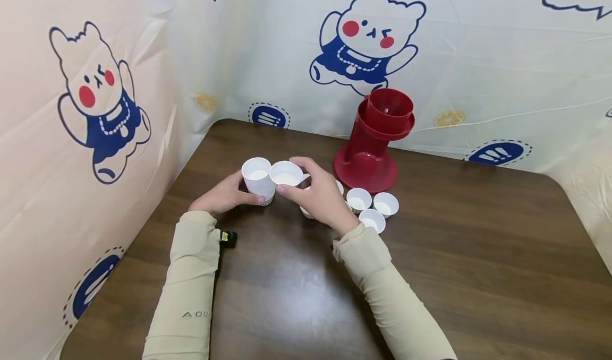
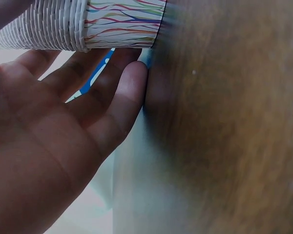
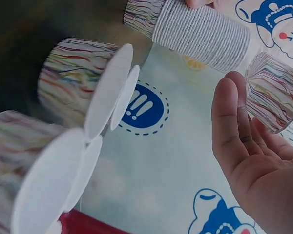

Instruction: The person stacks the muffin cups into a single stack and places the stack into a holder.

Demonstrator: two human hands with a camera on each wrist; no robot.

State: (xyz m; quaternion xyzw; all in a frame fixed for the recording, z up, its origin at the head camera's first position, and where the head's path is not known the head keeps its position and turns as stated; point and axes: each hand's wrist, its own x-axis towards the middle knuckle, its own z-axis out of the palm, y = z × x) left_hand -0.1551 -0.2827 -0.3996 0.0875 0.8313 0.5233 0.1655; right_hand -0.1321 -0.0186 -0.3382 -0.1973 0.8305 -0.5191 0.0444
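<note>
A tall stack of nested white paper cups [image 1: 258,177] stands on the table, and the left hand [image 1: 221,195] grips it around its lower part. In the left wrist view the stack [image 2: 124,24] shows stacked rims and a wavy, colourful stripe pattern on the lowest cup. The right hand [image 1: 322,194] pinches a single paper cup [image 1: 287,175] between thumb and fingers, beside the top of the stack. That cup [image 3: 273,92] is raised and striped in the right wrist view. Several more paper cups [image 1: 372,221] stand right of the right hand, some partly hidden by it.
Behind the loose cups stands a red plastic device [image 1: 365,161] with a round base and a cup-shaped top. A small black object [image 1: 229,239] is by the left wrist. The brown wooden table [image 1: 478,254] meets a printed cloth [image 1: 268,46] at its back and left edges.
</note>
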